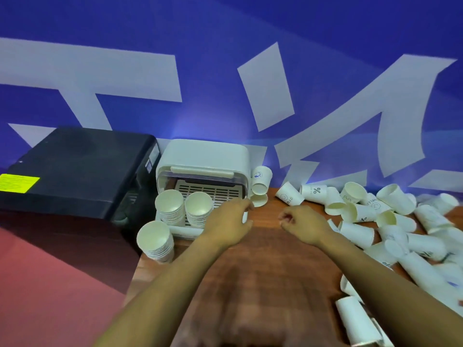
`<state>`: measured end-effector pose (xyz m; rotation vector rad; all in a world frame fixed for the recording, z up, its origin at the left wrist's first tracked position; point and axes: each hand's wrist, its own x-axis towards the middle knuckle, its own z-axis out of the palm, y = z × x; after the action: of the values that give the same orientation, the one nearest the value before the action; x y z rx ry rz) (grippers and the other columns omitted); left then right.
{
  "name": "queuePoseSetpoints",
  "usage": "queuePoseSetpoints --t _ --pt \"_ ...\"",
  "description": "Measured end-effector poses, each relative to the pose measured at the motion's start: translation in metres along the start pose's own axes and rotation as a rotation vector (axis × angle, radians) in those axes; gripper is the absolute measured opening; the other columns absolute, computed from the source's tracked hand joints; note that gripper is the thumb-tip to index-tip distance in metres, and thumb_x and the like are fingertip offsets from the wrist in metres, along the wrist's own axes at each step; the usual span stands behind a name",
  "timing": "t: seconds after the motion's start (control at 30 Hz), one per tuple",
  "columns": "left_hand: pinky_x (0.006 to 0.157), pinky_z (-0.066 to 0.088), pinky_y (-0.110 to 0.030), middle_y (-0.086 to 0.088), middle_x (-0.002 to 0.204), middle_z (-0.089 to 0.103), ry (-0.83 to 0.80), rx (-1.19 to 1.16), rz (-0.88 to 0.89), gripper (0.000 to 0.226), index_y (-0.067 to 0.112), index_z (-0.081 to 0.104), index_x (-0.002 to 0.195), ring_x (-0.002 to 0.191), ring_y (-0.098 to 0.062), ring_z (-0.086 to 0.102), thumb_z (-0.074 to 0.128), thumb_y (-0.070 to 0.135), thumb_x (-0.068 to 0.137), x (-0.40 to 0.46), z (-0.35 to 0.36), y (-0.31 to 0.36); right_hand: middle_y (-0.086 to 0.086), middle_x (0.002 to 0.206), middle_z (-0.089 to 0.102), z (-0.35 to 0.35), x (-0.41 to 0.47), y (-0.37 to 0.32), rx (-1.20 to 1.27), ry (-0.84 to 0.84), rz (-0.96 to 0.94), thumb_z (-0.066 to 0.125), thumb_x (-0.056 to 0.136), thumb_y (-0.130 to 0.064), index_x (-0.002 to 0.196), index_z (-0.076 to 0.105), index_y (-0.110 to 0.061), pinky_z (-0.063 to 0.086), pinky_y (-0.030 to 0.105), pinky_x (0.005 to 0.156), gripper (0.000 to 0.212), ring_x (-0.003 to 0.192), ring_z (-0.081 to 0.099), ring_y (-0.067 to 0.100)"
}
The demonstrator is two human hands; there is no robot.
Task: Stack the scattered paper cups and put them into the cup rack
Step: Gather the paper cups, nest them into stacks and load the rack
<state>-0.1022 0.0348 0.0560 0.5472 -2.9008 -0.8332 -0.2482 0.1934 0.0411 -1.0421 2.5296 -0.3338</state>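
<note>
My left hand sits at the cup rack, fingers curled on something white I can't identify. My right hand, fingers loosely curled and holding nothing, is nearer the scattered cups, lying sideways to its right on the tabletop. One reads "%".

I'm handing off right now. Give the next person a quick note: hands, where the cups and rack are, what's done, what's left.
Left hand: at the right front corner of the cup rack, fingers curled over something white; what it grips is unclear.
Right hand: loosely curled above the wooden table, holding nothing.
Done: two cup stacks stand in the open rack; a third stack waits on the table at its left front.
Left: a loose cup pile lies scattered on the right, and a few cups sit beside the rack. Stack those, then load them along with the waiting stack.
</note>
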Motion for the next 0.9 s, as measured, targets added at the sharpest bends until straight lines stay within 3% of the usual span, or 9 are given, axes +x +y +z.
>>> queuePoseSetpoints --t 0.23,0.37,0.53,0.63,0.9 --pt "0.09 0.043 -0.033 0.002 0.131 0.049 -0.083 0.057 -0.014 0.047 0.026 0.046 0.132 0.118 -0.02 0.049 0.058 0.031 0.087 0.044 0.031 0.029 -0.009 0.103 0.066 -0.003 0.019 0.049 0.049 -0.015 0.089 0.054 0.086 -0.028 0.098 0.067 -0.029 0.047 0.028 0.076 0.017 0.093 0.059 0.013" --pt "0.087 0.047 -0.035 -0.003 0.13 0.05 -0.018 0.083 -0.07 0.044 0.022 0.048 0.13 0.112 -0.025 0.053 0.055 0.032 0.087 0.08 0.043 0.044 -0.007 0.102 0.067 0.002 0.037 0.073 0.091 -0.036 0.112 0.052 0.086 -0.028 0.094 0.066 -0.028 0.047 0.027 0.075 0.016 0.089 0.059 0.013" --pt "0.081 0.044 -0.038 -0.01 0.129 0.049 0.01 0.152 -0.13 0.044 0.016 0.044 0.13 0.11 -0.031 0.051 0.05 0.024 0.088 0.125 0.063 0.049 -0.003 0.114 0.063 0.007 0.065 0.093 0.064 -0.03 0.127 0.056 0.087 -0.031 0.117 0.058 -0.028 0.047 0.03 0.081 0.03 0.1 0.058 0.017" --pt "0.087 0.043 -0.04 -0.014 0.133 0.044 -0.028 0.199 -0.189 0.052 0.016 0.036 0.138 0.115 -0.032 0.046 0.05 0.022 0.087 0.151 0.073 0.045 0.002 0.125 0.055 0.007 0.083 0.103 0.063 -0.005 0.144 0.056 0.088 -0.032 0.129 0.05 -0.025 0.047 0.034 0.087 0.042 0.111 0.055 0.022" --pt "0.09 0.041 -0.036 -0.015 0.139 0.031 -0.114 0.299 -0.323 0.061 0.019 0.026 0.14 0.117 -0.032 0.043 0.054 0.024 0.087 0.203 0.101 0.028 0.004 0.135 0.041 0.014 0.131 0.115 -0.017 0.045 0.102 0.053 0.089 -0.035 0.141 0.029 -0.028 0.044 0.038 0.088 0.058 0.117 0.047 0.026"
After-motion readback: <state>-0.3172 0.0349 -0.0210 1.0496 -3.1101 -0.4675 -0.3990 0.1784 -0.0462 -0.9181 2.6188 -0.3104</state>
